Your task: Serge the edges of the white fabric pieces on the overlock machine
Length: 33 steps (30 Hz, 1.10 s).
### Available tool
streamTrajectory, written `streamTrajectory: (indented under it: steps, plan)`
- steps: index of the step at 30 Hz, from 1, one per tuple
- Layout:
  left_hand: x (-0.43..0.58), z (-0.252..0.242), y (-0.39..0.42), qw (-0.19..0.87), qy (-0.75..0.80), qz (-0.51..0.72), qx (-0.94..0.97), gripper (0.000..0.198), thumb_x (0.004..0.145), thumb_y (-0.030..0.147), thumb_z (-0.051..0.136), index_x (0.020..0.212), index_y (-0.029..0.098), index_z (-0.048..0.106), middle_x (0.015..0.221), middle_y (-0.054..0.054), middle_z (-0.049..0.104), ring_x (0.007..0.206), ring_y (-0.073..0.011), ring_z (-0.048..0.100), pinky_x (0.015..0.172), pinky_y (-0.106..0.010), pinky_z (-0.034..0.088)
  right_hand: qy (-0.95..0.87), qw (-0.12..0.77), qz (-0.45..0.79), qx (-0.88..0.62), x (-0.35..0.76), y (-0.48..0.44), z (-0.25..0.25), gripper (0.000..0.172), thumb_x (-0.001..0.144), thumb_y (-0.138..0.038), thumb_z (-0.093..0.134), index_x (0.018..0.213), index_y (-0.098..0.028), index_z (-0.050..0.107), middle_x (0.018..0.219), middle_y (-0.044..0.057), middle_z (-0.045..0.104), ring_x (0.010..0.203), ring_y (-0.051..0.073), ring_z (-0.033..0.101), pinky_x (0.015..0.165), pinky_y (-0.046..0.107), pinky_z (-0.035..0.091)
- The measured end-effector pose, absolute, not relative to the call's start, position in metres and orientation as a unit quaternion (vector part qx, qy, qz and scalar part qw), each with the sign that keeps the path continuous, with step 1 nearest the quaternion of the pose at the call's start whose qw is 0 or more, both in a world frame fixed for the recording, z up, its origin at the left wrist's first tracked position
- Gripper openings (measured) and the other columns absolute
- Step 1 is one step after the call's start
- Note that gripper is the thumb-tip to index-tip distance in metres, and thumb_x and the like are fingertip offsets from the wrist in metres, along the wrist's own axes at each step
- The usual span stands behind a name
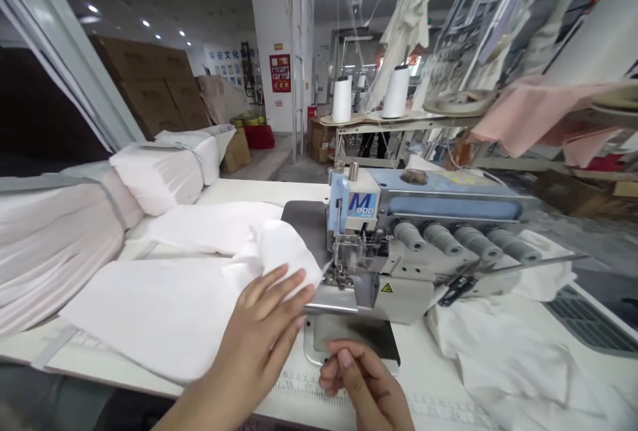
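Observation:
A blue-and-grey overlock sewing machine marked M900 stands on a white table. Folded white fabric lies to its left, with a raised fold reaching the presser foot. My left hand rests flat on that fold, fingers spread, just in front of the needle area. My right hand is below the machine's metal plate, thumb and fingertips pinched together. Nothing shows between those fingers, though a fine thread could not be seen at this size.
Strapped bundles of white fabric lie on the table's left side, and loose white fabric lies at right. Thread cones stand on a rear machine table. Pink cloth hangs upper right. Cardboard boxes are stacked behind.

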<state>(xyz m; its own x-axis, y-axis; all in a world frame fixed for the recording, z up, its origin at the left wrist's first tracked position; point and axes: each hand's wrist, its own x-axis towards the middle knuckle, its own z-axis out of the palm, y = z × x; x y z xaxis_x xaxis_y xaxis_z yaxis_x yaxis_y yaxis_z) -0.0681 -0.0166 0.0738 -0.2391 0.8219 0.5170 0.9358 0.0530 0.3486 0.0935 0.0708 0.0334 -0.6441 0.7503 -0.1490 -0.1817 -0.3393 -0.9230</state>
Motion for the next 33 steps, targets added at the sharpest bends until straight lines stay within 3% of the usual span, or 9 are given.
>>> streamTrajectory:
  steps: [5, 9, 12, 15, 18, 20, 23, 29, 33]
  plan:
    - [-0.012, 0.064, -0.01, 0.088, -0.639, -0.385, -0.66, 0.044, 0.09, 0.012, 0.04, 0.133, 0.016, 0.05, 0.134, -0.012, 0.056, 0.116, -0.0252, 0.053, 0.093, -0.04, 0.052, -0.428, 0.284, 0.82, -0.252, 0.095, 0.08, 0.052, 0.041, 0.079, -0.055, 0.065, 0.103, -0.022, 0.069, 0.102, 0.009, 0.073, 0.099, 0.026, 0.066, 0.087, 0.039, 0.051]
    - [0.016, 0.094, -0.005, -0.009, -0.618, -0.371, -0.693, 0.039, 0.096, 0.025, 0.04, 0.128, 0.008, 0.055, 0.137, -0.014, 0.053, 0.128, -0.0237, 0.048, 0.105, -0.033, 0.045, -0.353, 0.289, 0.833, -0.314, 0.101, 0.098, 0.079, 0.02, 0.07, -0.038, 0.075, 0.075, -0.019, 0.07, 0.065, 0.003, 0.07, 0.058, 0.019, 0.065, 0.06, 0.031, 0.055]
    - [0.007, 0.103, -0.019, 0.009, -0.669, -0.422, -0.612, 0.042, 0.093, 0.037, 0.052, 0.128, 0.016, 0.054, 0.136, -0.01, 0.053, 0.127, -0.0238, 0.046, 0.106, -0.039, 0.042, -0.397, 0.328, 0.782, -0.35, 0.111, 0.089, 0.075, 0.023, 0.068, -0.034, 0.078, 0.086, -0.022, 0.07, 0.071, 0.0, 0.07, 0.055, 0.017, 0.062, 0.055, 0.028, 0.051]
    - [0.001, 0.078, -0.054, -0.002, -0.688, -0.407, -0.601, 0.032, 0.092, 0.04, 0.054, 0.111, 0.016, 0.063, 0.093, -0.007, 0.067, 0.085, -0.0193, 0.062, 0.076, -0.032, 0.052, -0.509, 0.231, 0.737, -0.381, 0.13, 0.057, 0.047, 0.029, 0.075, -0.047, 0.071, 0.091, -0.023, 0.071, 0.075, 0.002, 0.071, 0.061, 0.019, 0.061, 0.055, 0.029, 0.047]
    - [0.012, 0.038, -0.107, -0.065, -0.717, -0.399, -0.567, 0.021, 0.096, 0.026, 0.048, 0.092, 0.017, 0.066, 0.065, 0.0, 0.061, 0.055, -0.0116, 0.055, 0.053, -0.022, 0.043, -0.672, 0.062, 0.681, -0.284, 0.149, 0.032, 0.007, 0.018, 0.074, -0.04, 0.073, 0.077, -0.022, 0.072, 0.07, 0.002, 0.068, 0.064, 0.02, 0.058, 0.06, 0.03, 0.046]
    - [0.014, 0.012, -0.142, -0.093, -0.778, -0.404, -0.472, 0.021, 0.095, 0.024, 0.048, 0.086, 0.018, 0.066, 0.066, 0.0, 0.064, 0.057, -0.0113, 0.059, 0.054, -0.02, 0.045, -0.75, -0.031, 0.628, -0.204, 0.153, 0.032, -0.024, 0.012, 0.069, -0.031, 0.077, 0.064, -0.022, 0.07, 0.065, 0.0, 0.067, 0.068, 0.021, 0.059, 0.069, 0.033, 0.047]
    - [-0.004, -0.023, -0.183, -0.093, -0.877, -0.358, -0.307, 0.026, 0.094, 0.035, 0.048, 0.086, 0.019, 0.068, 0.075, -0.001, 0.071, 0.066, -0.0145, 0.066, 0.059, -0.02, 0.049, -0.775, -0.042, 0.59, -0.221, 0.142, 0.045, -0.07, 0.014, 0.07, -0.035, 0.074, 0.062, -0.024, 0.069, 0.062, -0.001, 0.067, 0.069, 0.024, 0.061, 0.079, 0.04, 0.049]
    - [-0.062, -0.081, -0.212, -0.071, -0.933, -0.288, -0.202, 0.036, 0.094, 0.039, 0.041, 0.105, 0.016, 0.066, 0.103, -0.011, 0.071, 0.093, -0.0261, 0.066, 0.081, -0.035, 0.052, -0.754, 0.039, 0.566, -0.332, 0.108, 0.043, -0.126, 0.02, 0.072, -0.041, 0.067, 0.084, -0.026, 0.074, 0.096, 0.006, 0.074, 0.116, 0.035, 0.055, 0.111, 0.054, 0.026]
    - [-0.052, -0.109, -0.199, -0.085, -0.931, -0.268, -0.232, 0.043, 0.095, 0.039, 0.037, 0.123, 0.014, 0.057, 0.128, -0.016, 0.058, 0.123, -0.0288, 0.051, 0.106, -0.047, 0.038, -0.729, 0.029, 0.612, -0.306, 0.103, 0.002, -0.143, 0.043, 0.078, -0.029, 0.058, 0.12, -0.021, 0.064, 0.127, 0.007, 0.064, 0.128, 0.028, 0.049, 0.115, 0.048, 0.025]
